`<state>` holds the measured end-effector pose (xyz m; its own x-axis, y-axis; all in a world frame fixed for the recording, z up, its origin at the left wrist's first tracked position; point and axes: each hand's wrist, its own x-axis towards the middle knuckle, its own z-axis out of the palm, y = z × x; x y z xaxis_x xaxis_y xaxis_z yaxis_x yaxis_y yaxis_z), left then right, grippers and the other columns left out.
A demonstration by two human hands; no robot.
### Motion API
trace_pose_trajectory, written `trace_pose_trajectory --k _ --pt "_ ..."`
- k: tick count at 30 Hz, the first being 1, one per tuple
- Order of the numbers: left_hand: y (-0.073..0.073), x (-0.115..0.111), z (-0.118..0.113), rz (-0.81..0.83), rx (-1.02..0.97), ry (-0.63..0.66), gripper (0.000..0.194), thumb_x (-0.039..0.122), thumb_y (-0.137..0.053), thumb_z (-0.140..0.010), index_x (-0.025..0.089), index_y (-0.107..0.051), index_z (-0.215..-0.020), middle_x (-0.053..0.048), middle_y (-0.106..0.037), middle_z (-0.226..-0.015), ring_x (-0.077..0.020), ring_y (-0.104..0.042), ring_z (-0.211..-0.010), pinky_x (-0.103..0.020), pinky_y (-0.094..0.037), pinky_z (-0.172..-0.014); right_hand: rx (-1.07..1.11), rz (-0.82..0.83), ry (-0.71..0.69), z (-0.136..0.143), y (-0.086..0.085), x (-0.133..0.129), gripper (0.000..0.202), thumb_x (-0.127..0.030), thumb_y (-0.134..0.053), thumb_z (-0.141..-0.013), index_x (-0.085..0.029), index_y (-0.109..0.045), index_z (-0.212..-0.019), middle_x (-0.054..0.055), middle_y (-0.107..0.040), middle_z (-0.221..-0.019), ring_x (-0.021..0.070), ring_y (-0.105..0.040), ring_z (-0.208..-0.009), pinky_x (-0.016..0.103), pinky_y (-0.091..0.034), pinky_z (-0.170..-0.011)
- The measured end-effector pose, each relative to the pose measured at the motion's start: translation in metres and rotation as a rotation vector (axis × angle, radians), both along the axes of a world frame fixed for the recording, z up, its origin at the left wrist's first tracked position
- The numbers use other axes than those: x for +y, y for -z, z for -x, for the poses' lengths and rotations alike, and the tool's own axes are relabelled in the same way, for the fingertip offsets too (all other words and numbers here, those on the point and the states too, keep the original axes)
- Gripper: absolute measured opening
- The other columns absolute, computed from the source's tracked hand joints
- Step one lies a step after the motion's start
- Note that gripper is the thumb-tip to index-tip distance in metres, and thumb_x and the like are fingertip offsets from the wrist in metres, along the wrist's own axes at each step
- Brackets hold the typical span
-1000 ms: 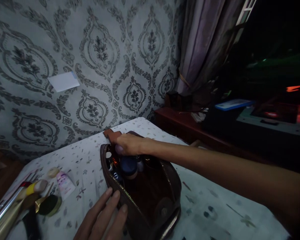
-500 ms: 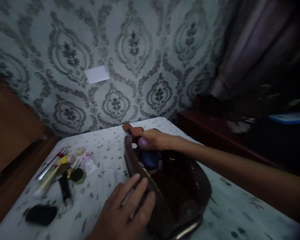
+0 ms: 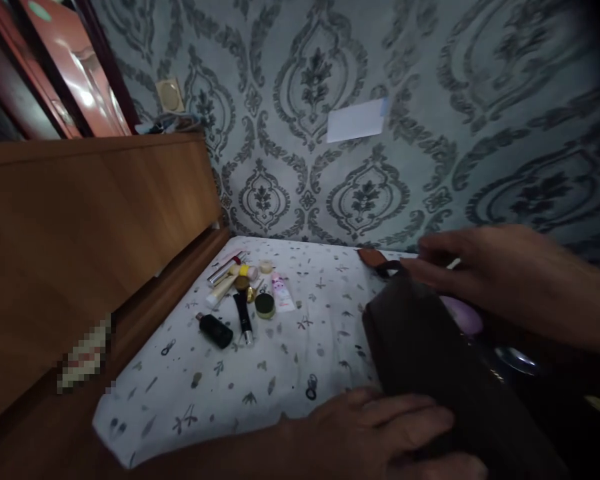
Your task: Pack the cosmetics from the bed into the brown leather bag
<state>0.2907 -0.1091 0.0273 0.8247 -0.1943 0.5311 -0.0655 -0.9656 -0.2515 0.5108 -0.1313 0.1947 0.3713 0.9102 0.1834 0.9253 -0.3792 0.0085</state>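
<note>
A dark brown bag (image 3: 430,353) lies open on the white patterned cloth at the right. My left hand (image 3: 385,433) rests against its near side, fingers spread. Over the bag's far end is my right hand (image 3: 500,273), thumb and fingers curled near each other; a small pale item (image 3: 454,264) shows between them, too small to name. Below that hand a purple rounded object (image 3: 463,315) sits in the bag opening. A brown strap (image 3: 373,258) lies behind the bag.
Several cosmetics lie on the cloth, among them a pink-white tube (image 3: 281,293), a round jar (image 3: 265,305), a black tube (image 3: 243,319) and a black bottle (image 3: 215,331). A wooden panel (image 3: 105,247) borders the left; a patterned wall (image 3: 310,180) stands behind.
The view has turned left, so the bag and cosmetics appear farther right. My right hand has lifted off the purple object and now holds something small above the bag.
</note>
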Motion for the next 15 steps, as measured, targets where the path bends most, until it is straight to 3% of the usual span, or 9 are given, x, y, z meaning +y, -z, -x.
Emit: trace_pose_trajectory --k 2,4,7,11,15 --pt "0.009 0.007 0.007 0.014 0.089 0.028 0.043 0.038 -0.033 -0.105 0.025 -0.051 -0.141 -0.006 -0.044 -0.154 -0.0182 -0.041 -0.143 -0.026 -0.05 -0.096 0.044 -0.006 -0.148 0.023 -0.005 0.019 0.042 -0.029 -0.059 -0.091 -0.021 -0.043 -0.053 -0.002 -0.049 -0.048 0.0122 -0.045 -0.049 0.028 -0.032 -0.056" --pt "0.021 0.015 0.011 0.042 0.113 0.055 0.043 0.037 -0.033 -0.105 0.021 -0.051 -0.14 -0.009 -0.048 -0.149 -0.0188 -0.047 -0.136 -0.027 -0.05 -0.095 0.076 0.03 -0.289 0.043 0.003 0.042 0.041 -0.027 -0.058 -0.087 -0.021 -0.04 -0.052 -0.002 -0.046 -0.048 0.0117 -0.041 -0.049 0.028 -0.029 -0.054" --pt "0.041 0.025 0.011 0.089 0.125 0.095 0.041 0.038 -0.039 -0.102 0.017 -0.054 -0.135 -0.009 -0.054 -0.143 -0.0191 -0.055 -0.125 -0.029 -0.051 -0.091 0.134 0.149 -0.42 0.066 0.026 0.077 0.026 -0.021 -0.058 -0.082 -0.021 -0.052 -0.058 0.0 -0.058 -0.057 0.0141 -0.051 -0.056 0.029 -0.032 -0.057" --pt "0.06 0.032 0.003 0.183 0.232 0.052 0.031 0.037 -0.05 -0.098 0.017 -0.061 -0.119 -0.006 -0.063 -0.127 -0.0168 -0.062 -0.106 -0.028 -0.051 -0.085 0.223 0.306 -0.497 0.088 0.059 0.121 0.011 -0.017 -0.059 -0.083 -0.021 -0.069 -0.08 0.005 -0.071 -0.081 0.0197 -0.065 -0.079 0.028 -0.042 -0.068" --pt "0.066 0.035 -0.002 0.211 0.247 0.036 0.026 0.036 -0.05 -0.098 0.015 -0.063 -0.107 -0.007 -0.066 -0.108 -0.0172 -0.062 -0.096 -0.029 -0.048 -0.085 0.21 0.299 -0.482 0.103 0.092 0.17 0.021 -0.019 -0.056 -0.091 -0.02 -0.07 -0.107 0.01 -0.071 -0.109 0.0236 -0.064 -0.11 0.03 -0.047 -0.09"
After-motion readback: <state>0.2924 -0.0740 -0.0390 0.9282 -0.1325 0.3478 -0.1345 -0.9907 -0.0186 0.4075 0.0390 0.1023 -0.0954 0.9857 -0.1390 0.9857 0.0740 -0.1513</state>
